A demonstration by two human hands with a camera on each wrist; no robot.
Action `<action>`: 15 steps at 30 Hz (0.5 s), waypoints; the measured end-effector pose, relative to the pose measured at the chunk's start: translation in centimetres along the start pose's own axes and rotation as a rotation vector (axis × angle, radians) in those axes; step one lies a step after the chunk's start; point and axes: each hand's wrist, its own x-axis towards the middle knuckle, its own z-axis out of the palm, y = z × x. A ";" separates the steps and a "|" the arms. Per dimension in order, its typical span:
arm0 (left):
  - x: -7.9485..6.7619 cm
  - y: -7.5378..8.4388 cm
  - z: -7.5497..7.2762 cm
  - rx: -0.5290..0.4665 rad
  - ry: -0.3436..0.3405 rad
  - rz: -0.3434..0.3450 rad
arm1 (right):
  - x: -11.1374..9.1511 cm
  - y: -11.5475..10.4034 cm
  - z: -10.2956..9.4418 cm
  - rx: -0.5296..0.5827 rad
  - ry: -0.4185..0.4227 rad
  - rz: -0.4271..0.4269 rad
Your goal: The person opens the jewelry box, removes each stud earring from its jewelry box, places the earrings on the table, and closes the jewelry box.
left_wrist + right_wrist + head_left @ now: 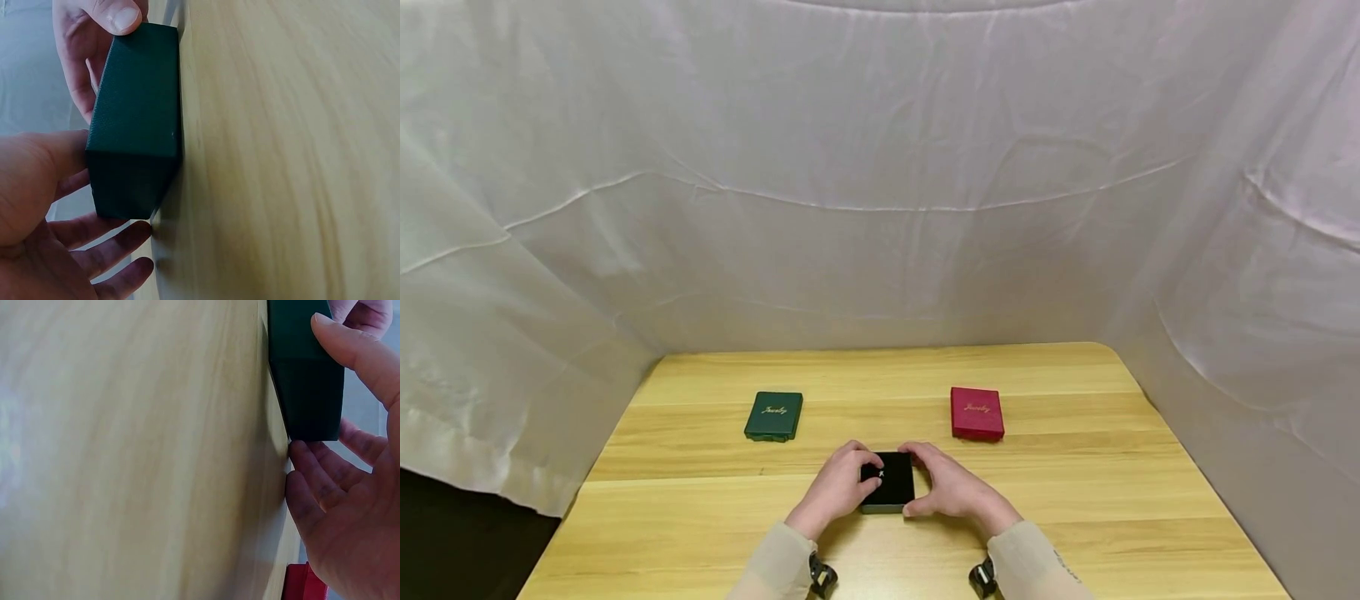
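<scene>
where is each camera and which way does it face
Head: on the head, facing forward and down at table and open green box; left hand, right hand and sleeves show.
Left wrist: on that wrist, facing the box; left hand near, part of the right beyond.
Right wrist: on that wrist, facing the box; right hand near, part of the left beyond.
Both wrist views share box and table.

Gold "Jewelry" stands on the green lid point(773, 417) and red box point(977, 413), while lettering point(1066, 567) on the right sleeve point(1030, 554) is illegible.
</scene>
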 end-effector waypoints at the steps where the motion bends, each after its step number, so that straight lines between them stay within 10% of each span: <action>1: 0.0 0.0 0.0 -0.002 0.000 0.000 | 0.0 0.0 0.0 0.001 0.000 -0.002; 15: 0.1 0.1 -0.1 0.017 0.005 -0.008 | 0.0 0.1 -0.1 0.003 -0.008 -0.017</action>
